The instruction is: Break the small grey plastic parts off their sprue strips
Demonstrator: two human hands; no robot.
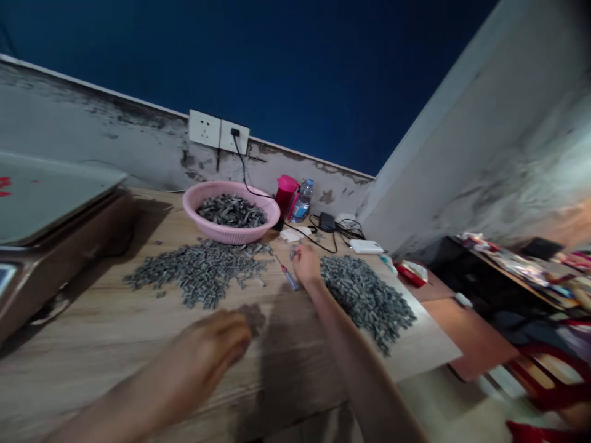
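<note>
My left hand [217, 344] is over the near part of the table, smeared by motion. Its fingers look curled, but whether they hold anything is hidden. Farther off, my right hand [305, 264] is closed in a pinch at a small grey piece, too small to make out well. Just left of that hand lies a screwdriver [290, 278] with a clear and red handle. One loose pile of small grey pieces [203, 271] spreads to the left of the screwdriver. A second pile of grey pieces [364, 295] lies to the right, beside my right forearm.
Behind the left pile stands a pink basket [226, 234] with grey strips in it. A red cup [286, 191], a water bottle [302, 203], cables and a white power bank-like box [366, 247] line the wall. A large scale [55, 209] occupies the left side.
</note>
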